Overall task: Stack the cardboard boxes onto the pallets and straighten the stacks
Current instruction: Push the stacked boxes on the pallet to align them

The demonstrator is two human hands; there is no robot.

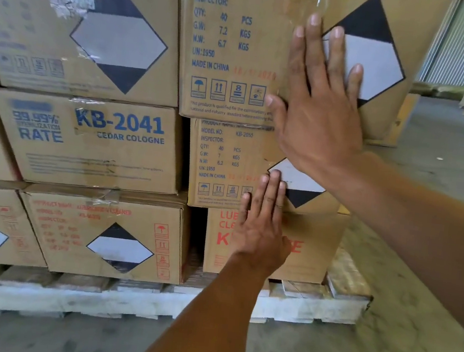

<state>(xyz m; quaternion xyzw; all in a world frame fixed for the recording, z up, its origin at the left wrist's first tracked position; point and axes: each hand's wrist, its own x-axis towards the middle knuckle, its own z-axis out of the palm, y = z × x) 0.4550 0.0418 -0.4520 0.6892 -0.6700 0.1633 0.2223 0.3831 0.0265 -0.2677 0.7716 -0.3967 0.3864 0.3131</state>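
We are pressing our right hand (316, 110), fingers spread flat, on the top brown cardboard box (239, 46); our left hand (259, 231) (also flat, holding nothing) is touching the blue-printed brown cardboard box beneath (227, 158).

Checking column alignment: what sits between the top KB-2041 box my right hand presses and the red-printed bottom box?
The KB-2055 box, seen in the head view; the left hand lies flat across its lower edge.

Head-worn wide-angle view, facing forward and down, close to stacked boxes (90, 142)
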